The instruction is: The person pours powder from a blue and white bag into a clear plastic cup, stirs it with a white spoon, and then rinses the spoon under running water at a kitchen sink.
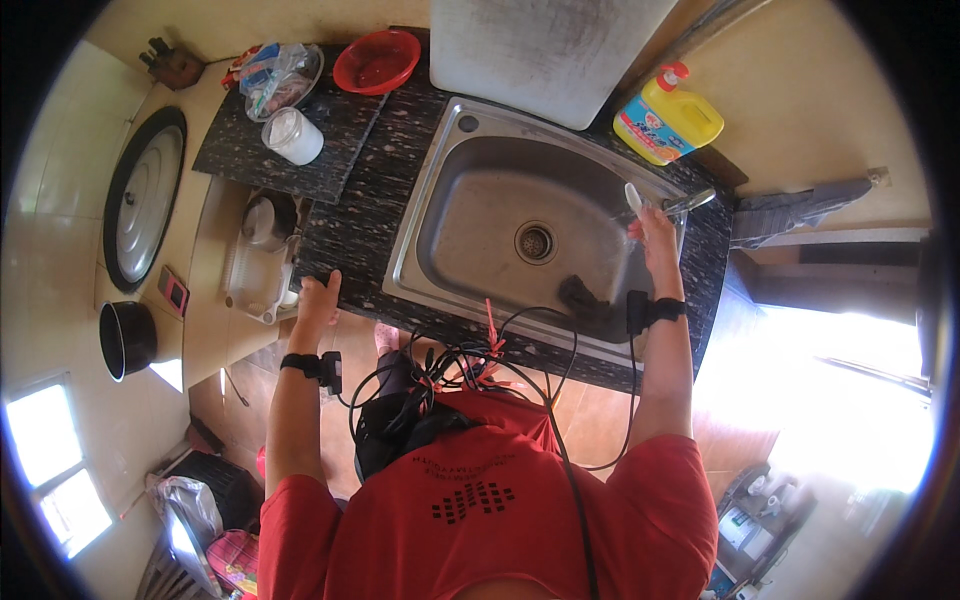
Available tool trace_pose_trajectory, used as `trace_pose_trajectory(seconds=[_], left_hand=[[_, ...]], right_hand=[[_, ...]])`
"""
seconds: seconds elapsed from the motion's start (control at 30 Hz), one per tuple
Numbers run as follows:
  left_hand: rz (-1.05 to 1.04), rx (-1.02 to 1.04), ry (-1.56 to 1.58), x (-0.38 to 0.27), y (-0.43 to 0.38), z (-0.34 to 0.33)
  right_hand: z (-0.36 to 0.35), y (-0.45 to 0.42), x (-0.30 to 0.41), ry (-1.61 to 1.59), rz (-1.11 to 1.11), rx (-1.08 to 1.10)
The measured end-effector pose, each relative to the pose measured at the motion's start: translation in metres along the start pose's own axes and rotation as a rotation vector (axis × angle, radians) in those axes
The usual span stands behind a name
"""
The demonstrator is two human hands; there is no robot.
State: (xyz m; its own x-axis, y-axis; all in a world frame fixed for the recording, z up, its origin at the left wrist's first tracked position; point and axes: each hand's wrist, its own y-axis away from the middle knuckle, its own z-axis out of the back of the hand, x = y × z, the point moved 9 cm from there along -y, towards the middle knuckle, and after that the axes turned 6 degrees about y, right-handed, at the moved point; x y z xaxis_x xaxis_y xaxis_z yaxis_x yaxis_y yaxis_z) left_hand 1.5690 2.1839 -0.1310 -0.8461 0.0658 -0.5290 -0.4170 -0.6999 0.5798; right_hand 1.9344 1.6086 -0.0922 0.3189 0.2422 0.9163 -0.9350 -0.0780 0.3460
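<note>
My right hand (655, 231) holds a white spoon (634, 198) upright beside the metal faucet (691, 200), over the right side of the stainless steel sink (480, 217). A blur that looks like running water shows by the fingers. At the left end of the dark speckled countertop (352, 247), my left hand (319, 298) rests on the edge, thumb and forefinger apart, holding no object. A dark, crumpled scrubber or cloth (581, 296) lies inside the sink near its front right wall. The drain (536, 242) is uncovered.
A yellow pump bottle (667, 124) and a large pale board (540, 52) stand behind the sink. To the left are a red basin (377, 62), a white-filled jar (292, 136), a lidded wok (146, 199) and a black pot (129, 340). Black cables (457, 360) hang before my waist.
</note>
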Motion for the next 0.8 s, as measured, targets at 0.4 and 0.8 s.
trace_pose_trajectory(seconds=[0.4, 0.8], left_hand=[[-0.013, -0.012, -0.052, 0.001, -0.001, 0.001], [-0.054, -0.037, -0.018, 0.004, -0.003, 0.003]], right_hand=[[-0.012, 0.001, 0.009, 0.056, 0.118, 0.039], [0.008, 0.012, -0.009, 0.141, 0.002, -0.105]])
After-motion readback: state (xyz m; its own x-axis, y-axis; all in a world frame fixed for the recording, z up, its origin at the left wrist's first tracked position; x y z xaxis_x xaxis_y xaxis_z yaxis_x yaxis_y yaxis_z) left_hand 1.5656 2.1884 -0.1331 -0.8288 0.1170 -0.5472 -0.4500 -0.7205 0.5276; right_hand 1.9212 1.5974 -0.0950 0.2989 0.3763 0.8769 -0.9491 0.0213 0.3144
